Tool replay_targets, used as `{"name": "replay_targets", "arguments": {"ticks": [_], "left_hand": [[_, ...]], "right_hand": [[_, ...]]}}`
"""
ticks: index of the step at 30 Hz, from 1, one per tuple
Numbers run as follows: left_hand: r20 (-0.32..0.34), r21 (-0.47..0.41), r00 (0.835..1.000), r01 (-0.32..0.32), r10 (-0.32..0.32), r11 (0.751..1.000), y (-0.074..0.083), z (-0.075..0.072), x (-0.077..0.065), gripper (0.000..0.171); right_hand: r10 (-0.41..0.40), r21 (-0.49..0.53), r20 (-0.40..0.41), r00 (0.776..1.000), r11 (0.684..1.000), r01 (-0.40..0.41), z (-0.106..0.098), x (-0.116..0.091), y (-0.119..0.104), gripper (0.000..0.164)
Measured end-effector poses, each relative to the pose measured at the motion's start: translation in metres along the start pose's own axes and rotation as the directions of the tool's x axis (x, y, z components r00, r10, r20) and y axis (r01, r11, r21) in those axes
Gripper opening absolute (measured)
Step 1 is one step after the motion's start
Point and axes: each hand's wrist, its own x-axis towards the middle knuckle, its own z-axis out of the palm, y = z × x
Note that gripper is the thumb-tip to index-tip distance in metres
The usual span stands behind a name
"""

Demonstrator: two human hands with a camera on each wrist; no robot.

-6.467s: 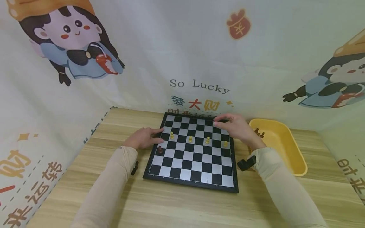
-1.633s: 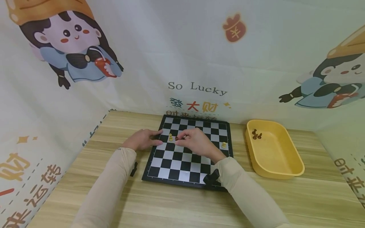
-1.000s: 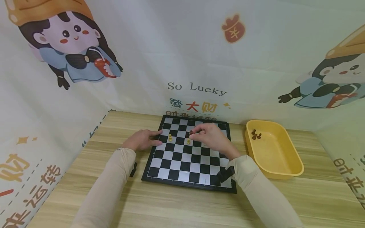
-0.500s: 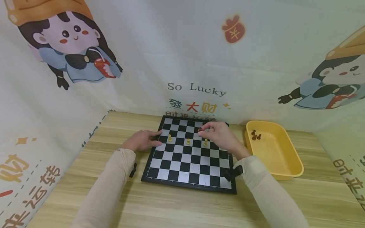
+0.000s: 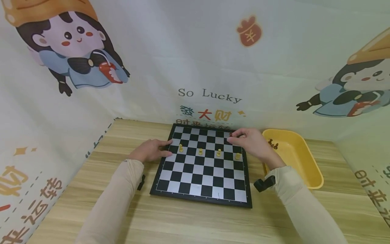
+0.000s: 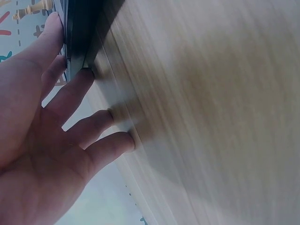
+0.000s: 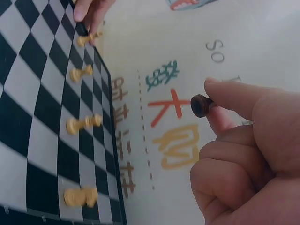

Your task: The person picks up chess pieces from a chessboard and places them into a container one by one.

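Note:
A black-and-white chessboard [image 5: 196,178] lies on the wooden table with several pale yellow chess pieces standing in a row across it; one is a knight-like piece [image 7: 80,197] near the right edge. My left hand [image 5: 150,149] touches the board's left edge, thumb and index finger at the frame [image 6: 77,33], the other fingers extended down to the table. Between thumb and index finger, my right hand [image 5: 251,144] pinches a dark brown chess piece [image 7: 200,106] by its body, its round base facing the board. That hand is raised over the board's far right corner.
A yellow tray [image 5: 304,159] with several dark brown chess pieces [image 5: 272,144] stands right of the board, partly behind my right forearm. A printed cloth wall [image 5: 210,61] rises close behind the board's far edge.
The dark piece that stood at the board's left side is gone from there. My right hand has moved rightward across the board holding a dark piece. My left hand stays at the edge.

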Motion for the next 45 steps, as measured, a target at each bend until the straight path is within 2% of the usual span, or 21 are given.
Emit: {"name": "replay_targets", "arguments": {"ticks": [13,21,26,32,38,41,45], "left_hand": [[0.000,-0.007,1.000,-0.010,0.010,1.000,-0.003,0.001,-0.001,0.069],[0.008,-0.007,1.000,-0.009,0.009,1.000,-0.003,0.003,0.000,0.068],[0.004,-0.007,1.000,-0.015,0.015,1.000,-0.003,0.002,0.000,0.068],[-0.001,-0.013,1.000,-0.011,0.011,1.000,-0.003,0.001,0.000,0.068],[0.001,-0.018,1.000,-0.005,0.005,1.000,-0.004,0.001,-0.001,0.068],[0.002,-0.014,1.000,-0.007,0.007,1.000,-0.004,0.001,-0.001,0.068],[0.002,-0.010,1.000,-0.007,0.007,1.000,-0.003,0.001,-0.001,0.068]], "right_hand": [[0.058,0.033,-0.029,0.998,0.998,-0.057,-0.040,-0.007,0.011,0.049],[0.153,0.045,-0.092,0.984,0.988,-0.150,-0.061,-0.005,0.034,0.054],[0.177,0.070,-0.122,0.977,0.983,-0.169,-0.069,-0.004,0.049,0.051],[0.197,0.127,-0.118,0.973,0.975,-0.182,-0.080,-0.001,0.070,0.051],[0.207,0.120,-0.118,0.971,0.974,-0.193,-0.085,0.004,0.086,0.049],[0.233,0.143,-0.109,0.966,0.966,-0.217,-0.086,0.006,0.095,0.046],[0.289,0.180,-0.101,0.952,0.947,-0.268,-0.086,0.008,0.108,0.050]]}}
